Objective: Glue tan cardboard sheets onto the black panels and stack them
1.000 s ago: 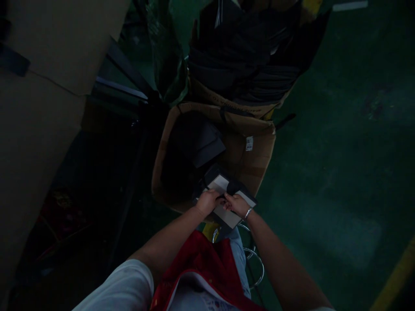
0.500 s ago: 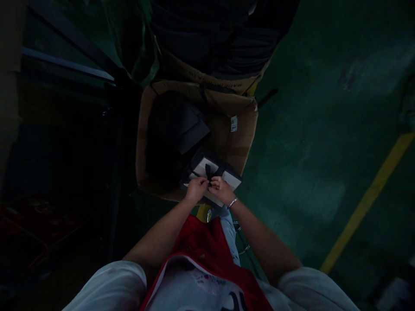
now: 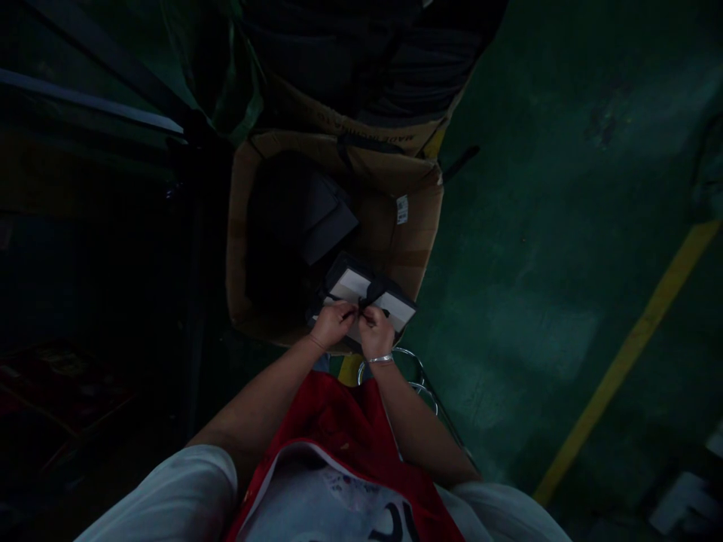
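Close to me lies a flat bundle with white panels point(image 3: 398, 307) and dark edges, crossed by a black strap point(image 3: 373, 290) that meets at its middle. My left hand point(image 3: 334, 324) pinches the black strap near the crossing. On its right, my right hand point(image 3: 376, 331), with a silver bracelet at the wrist, also has its fingers closed on the strap. The two sets of fingertips are almost touching. The bundle rests over the near side of an open cardboard box point(image 3: 415, 252). Dark flat pieces point(image 3: 327, 226) lie inside the box, their number hidden by shadow.
Behind the box stands another carton point(image 3: 389, 135) piled with dark folded material point(image 3: 418, 75). A green plastic bag point(image 3: 237, 98) hangs at the upper left beside a metal frame point(image 3: 96, 102). A chrome ring-shaped stool part point(image 3: 418, 365) shows below my right wrist. A yellow line point(image 3: 626, 361) crosses the green floor.
My right hand has turned more upright and shifted slightly left. The strap end that stood up at the crossing now lies pulled down between my hands. The whole view has moved slightly.
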### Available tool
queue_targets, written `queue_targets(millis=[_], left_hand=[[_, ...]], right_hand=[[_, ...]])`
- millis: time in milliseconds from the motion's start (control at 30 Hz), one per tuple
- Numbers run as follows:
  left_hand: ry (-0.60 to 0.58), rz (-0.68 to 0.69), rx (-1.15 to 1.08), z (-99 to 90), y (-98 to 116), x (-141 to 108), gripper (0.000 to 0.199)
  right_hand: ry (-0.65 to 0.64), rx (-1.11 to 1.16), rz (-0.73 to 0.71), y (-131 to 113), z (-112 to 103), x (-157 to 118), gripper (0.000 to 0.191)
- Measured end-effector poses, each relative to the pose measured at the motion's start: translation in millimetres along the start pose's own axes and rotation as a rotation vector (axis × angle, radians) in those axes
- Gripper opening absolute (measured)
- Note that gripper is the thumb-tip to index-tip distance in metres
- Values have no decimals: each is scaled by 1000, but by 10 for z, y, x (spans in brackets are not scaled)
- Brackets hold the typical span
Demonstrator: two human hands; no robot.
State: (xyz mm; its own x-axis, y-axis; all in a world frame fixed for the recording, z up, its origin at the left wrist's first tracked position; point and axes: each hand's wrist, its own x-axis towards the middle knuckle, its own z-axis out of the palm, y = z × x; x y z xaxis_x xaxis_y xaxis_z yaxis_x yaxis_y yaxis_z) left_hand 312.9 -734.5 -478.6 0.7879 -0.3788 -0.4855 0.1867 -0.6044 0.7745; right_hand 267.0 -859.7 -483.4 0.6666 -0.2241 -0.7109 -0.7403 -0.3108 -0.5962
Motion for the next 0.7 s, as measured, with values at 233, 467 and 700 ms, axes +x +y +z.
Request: queue_targets(millis=[233, 467, 700], left_hand=[[-20, -95, -46, 16, 62, 16, 17], [-270, -467, -111, 7, 49, 204, 12], [-302, -340, 38, -103, 117, 158, 13]], right_hand=[[120, 38, -15, 70, 77, 22, 30], [-67, -451, -539, 207, -110, 1, 36], [-64, -474, -524, 119, -147, 19, 27]])
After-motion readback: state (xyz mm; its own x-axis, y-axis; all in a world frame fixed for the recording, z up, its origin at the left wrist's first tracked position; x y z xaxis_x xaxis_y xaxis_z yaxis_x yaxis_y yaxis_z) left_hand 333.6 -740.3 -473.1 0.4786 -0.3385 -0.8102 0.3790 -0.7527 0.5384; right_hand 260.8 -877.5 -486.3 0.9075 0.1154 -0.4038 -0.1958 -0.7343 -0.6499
